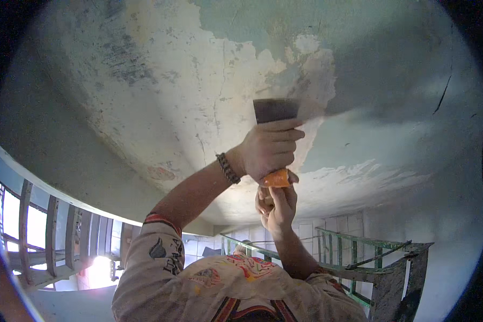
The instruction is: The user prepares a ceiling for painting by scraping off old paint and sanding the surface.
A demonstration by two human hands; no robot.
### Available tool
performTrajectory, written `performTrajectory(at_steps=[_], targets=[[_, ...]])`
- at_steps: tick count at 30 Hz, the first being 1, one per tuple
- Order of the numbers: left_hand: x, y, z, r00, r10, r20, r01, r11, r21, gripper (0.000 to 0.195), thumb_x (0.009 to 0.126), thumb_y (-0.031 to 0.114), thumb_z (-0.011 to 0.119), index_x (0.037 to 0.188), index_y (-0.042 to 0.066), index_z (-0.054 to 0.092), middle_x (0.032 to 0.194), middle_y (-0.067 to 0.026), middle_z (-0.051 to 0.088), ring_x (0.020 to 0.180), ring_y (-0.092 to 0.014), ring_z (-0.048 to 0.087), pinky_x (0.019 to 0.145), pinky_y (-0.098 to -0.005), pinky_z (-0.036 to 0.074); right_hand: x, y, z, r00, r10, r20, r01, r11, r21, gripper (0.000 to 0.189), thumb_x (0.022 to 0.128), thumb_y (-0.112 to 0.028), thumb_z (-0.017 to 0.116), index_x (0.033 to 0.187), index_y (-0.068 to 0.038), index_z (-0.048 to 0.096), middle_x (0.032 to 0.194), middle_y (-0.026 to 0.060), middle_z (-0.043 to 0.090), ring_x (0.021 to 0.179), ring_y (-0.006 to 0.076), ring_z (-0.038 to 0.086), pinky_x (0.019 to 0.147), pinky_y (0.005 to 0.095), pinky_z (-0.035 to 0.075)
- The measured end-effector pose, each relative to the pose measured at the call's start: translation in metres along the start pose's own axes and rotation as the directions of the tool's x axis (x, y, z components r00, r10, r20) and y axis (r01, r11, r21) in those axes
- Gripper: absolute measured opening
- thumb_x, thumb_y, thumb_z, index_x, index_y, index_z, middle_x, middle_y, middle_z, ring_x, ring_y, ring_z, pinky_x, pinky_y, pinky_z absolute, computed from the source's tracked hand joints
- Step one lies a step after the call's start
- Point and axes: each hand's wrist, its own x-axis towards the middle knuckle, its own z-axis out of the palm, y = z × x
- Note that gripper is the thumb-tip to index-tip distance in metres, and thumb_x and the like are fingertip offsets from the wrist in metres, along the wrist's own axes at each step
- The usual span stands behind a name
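Observation:
My left hand point(271, 147), with a braided bracelet at its wrist, is wrapped around a broad-bladed scraper. The scraper's dark flat blade point(275, 110) sticks out above the fingers, and part of its orange handle point(277, 178) shows below them. My right hand point(279, 209) is closed at the handle's lower end, its fingertips partly hidden behind the orange part. Behind the blade is a plastered surface point(185, 92) with bare, stained and cracked patches among pale green paint. Whether the blade touches that surface cannot be told.
Green metal railing point(338, 257) and a worn dark post point(400, 281) stand at lower right. At lower left are upright bars point(51, 233) before bright openings. White tiles point(306, 231) line a wall in the background. A thin dark crack point(442, 94) marks the surface at right.

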Motion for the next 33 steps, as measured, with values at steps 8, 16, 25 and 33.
performTrajectory(at_steps=[8, 16, 25, 33], targets=[[0.005, -0.006, -0.001, 0.995, 0.031, -0.093, -0.036, 0.997, -0.061, 0.026, 0.081, 0.018, 0.036, 0.06, 0.007, 0.047, 0.074, -0.0102, 0.062, 0.092, -0.034, 0.067, 0.092, -0.0511, 0.049, -0.002, -0.006, 0.005, 0.999, -0.023, -0.04, 0.019, 0.996, -0.083, 0.044, 0.094, -0.021, 0.055, 0.13, 0.002, 0.042, 0.073, 0.0045, 0.05, 0.045, 0.0052, 0.038, 0.037, 0.0184, 0.03], [0.019, -0.01, -0.011, 0.998, 0.022, -0.066, -0.024, 1.0, -0.02, 0.024, 0.082, 0.014, 0.04, 0.06, 0.007, 0.049, 0.075, -0.0089, 0.062, 0.093, -0.032, 0.067, 0.095, -0.0509, 0.047, 0.011, -0.015, 0.004, 0.999, -0.044, 0.025, 0.045, 0.998, -0.041, 0.043, 0.094, -0.02, 0.054, 0.128, 0.002, 0.043, 0.077, 0.0072, 0.051, 0.046, 0.0056, 0.036, 0.038, 0.0185, 0.03], [0.028, -0.01, 0.021, 0.995, 0.031, -0.096, -0.034, 0.999, -0.026, 0.021, 0.083, 0.019, 0.055, 0.065, 0.007, 0.053, 0.074, -0.0081, 0.062, 0.091, -0.031, 0.066, 0.095, -0.0485, 0.048, 0.018, -0.028, -0.023, 0.996, -0.052, -0.077, 0.047, 0.997, -0.059, 0.03, 0.094, -0.032, 0.051, 0.105, -0.005, 0.048, 0.069, 0.0086, 0.051, 0.039, 0.0084, 0.037, 0.033, 0.0202, 0.029], [0.005, -0.005, 0.037, 1.0, 0.004, -0.017, -0.004, 1.0, -0.023, 0.034, 0.07, 0.036, 0.067, 0.062, 0.008, 0.052, 0.073, -0.0081, 0.06, 0.089, -0.03, 0.066, 0.096, -0.0474, 0.047, 0.002, -0.015, -0.032, 0.989, 0.011, -0.148, -0.018, 0.999, -0.049, 0.028, 0.092, -0.026, 0.055, 0.11, -0.006, 0.046, 0.07, 0.0094, 0.051, 0.04, 0.01, 0.037, 0.033, 0.0197, 0.028]])
